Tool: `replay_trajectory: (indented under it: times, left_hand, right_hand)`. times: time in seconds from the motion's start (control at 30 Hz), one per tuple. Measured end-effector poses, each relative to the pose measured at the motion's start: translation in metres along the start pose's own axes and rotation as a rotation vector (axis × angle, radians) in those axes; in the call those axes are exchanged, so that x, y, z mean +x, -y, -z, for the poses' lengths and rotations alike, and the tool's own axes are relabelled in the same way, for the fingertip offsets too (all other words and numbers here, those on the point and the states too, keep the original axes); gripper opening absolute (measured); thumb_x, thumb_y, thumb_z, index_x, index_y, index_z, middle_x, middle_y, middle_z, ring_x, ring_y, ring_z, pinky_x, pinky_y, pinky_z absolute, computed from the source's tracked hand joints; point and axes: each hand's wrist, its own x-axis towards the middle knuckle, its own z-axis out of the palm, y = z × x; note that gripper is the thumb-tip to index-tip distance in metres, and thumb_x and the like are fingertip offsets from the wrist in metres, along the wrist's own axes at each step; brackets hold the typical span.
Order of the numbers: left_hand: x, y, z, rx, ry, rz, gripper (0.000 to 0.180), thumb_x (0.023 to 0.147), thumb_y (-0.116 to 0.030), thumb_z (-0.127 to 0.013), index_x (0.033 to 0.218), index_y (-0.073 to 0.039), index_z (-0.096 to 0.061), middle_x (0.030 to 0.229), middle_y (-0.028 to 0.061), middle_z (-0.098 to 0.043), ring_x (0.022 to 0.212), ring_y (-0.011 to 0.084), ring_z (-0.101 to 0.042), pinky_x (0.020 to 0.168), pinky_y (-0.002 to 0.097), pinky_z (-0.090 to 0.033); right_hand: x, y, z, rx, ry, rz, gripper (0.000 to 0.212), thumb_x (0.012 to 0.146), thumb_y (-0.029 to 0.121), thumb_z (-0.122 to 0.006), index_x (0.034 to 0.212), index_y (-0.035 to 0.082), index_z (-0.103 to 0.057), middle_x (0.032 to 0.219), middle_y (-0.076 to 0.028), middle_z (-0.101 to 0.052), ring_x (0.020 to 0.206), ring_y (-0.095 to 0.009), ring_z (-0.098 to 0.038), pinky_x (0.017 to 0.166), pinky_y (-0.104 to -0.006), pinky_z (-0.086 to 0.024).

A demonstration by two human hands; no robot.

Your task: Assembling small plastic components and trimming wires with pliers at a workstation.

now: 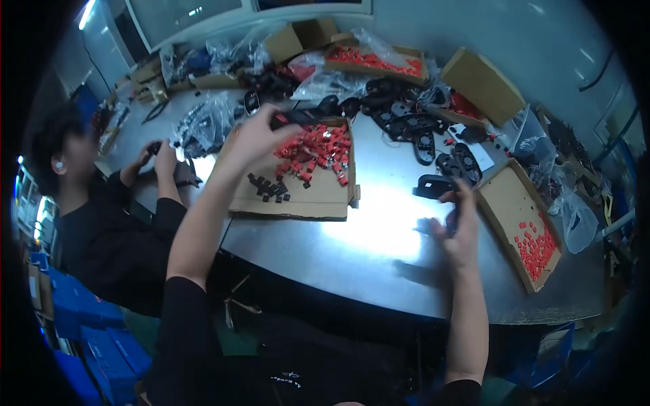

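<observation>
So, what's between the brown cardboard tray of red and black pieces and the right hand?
The head view shows bare, shiny silver metal tabletop, then an oblong black piece at the right hand.

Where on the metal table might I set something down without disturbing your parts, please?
The broadest bare patch of the table lies between the middle cardboard tray and the right-hand tray, though your right hand is over its right side. The back is crowded with black shells, plastic bags and boxes.
</observation>
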Motion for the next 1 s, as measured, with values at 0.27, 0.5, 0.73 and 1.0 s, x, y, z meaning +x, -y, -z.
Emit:
replay_trajectory:
  times: [0.27,0.5,0.73,1.0]
  left_hand:
    - [0.127,0.071,-0.020,0.753,0.018,-0.072,0.055,0.090,-0.047,-0.071,0.119,-0.002,-0.070,0.113,0.0256,-0.073,0.108,0.0427,-0.070,0.095,0.0514,-0.055]
    - [0.179,0.032,-0.164,0.574,0.160,-0.014,0.072,0.079,-0.054,-0.079,0.123,0.003,-0.068,0.123,0.0267,-0.071,0.117,0.0404,-0.069,0.099,0.0475,-0.055]
    - [0.199,0.084,-0.097,-0.127,-0.328,-0.084,0.082,0.076,-0.031,-0.087,0.145,-0.004,-0.053,0.127,0.0271,-0.068,0.117,0.0372,-0.068,0.101,0.0416,-0.053]
    - [-0.096,0.005,-0.042,-0.636,-0.188,-0.270,0.070,0.082,-0.003,-0.086,0.133,-0.006,-0.038,0.118,0.0124,-0.065,0.110,0.0223,-0.067,0.091,0.0374,-0.058]
  right_hand:
    - [0.003,-0.005,-0.016,-0.168,0.289,0.043,0.108,0.062,0.055,-0.092,0.150,0.009,-0.051,0.138,-0.021,-0.059,0.126,-0.040,-0.060,0.104,-0.0475,-0.051]
    - [-0.007,-0.030,-0.009,-0.473,0.320,0.252,0.112,0.057,0.067,-0.090,0.148,0.011,-0.055,0.144,-0.020,-0.054,0.139,-0.039,-0.048,0.119,-0.0537,-0.033]
    - [0.002,-0.015,-0.020,-0.355,0.269,0.312,0.085,0.079,0.054,-0.082,0.145,0.007,-0.056,0.145,-0.023,-0.054,0.135,-0.042,-0.051,0.115,-0.0497,-0.041]
    - [0.020,0.020,-0.067,-0.211,0.152,0.484,0.036,0.087,0.017,-0.074,0.120,0.003,-0.069,0.110,-0.017,-0.068,0.105,-0.036,-0.063,0.091,-0.0433,-0.052]
